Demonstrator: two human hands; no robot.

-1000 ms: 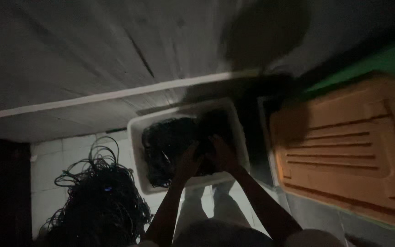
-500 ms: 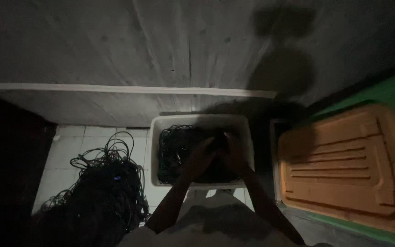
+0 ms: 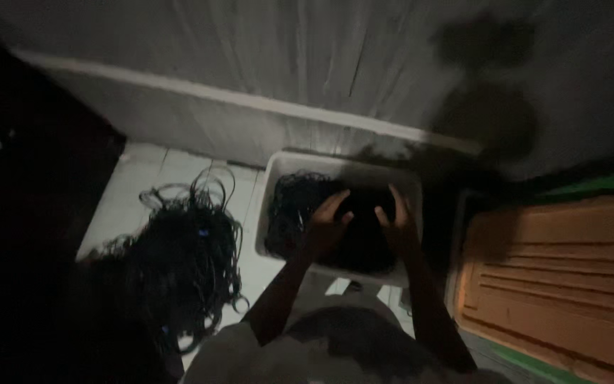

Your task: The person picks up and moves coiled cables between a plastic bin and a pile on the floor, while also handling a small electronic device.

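A white rectangular tub stands on the tiled floor against the wall, filled with a mass of black cords. My left hand and my right hand both reach into the tub, fingers curled over a dark bundle between them. The scene is dim, so the bundle's exact form is hard to tell.
A large tangled heap of black cords lies on the white floor tiles to the left of the tub. An orange ribbed plastic lid or crate sits to the right, on something green. A grey wall rises behind.
The view has swung and tilted, shifting the tub slightly. My hands stay in the tub on the dark bundle, now spread a little wider apart.
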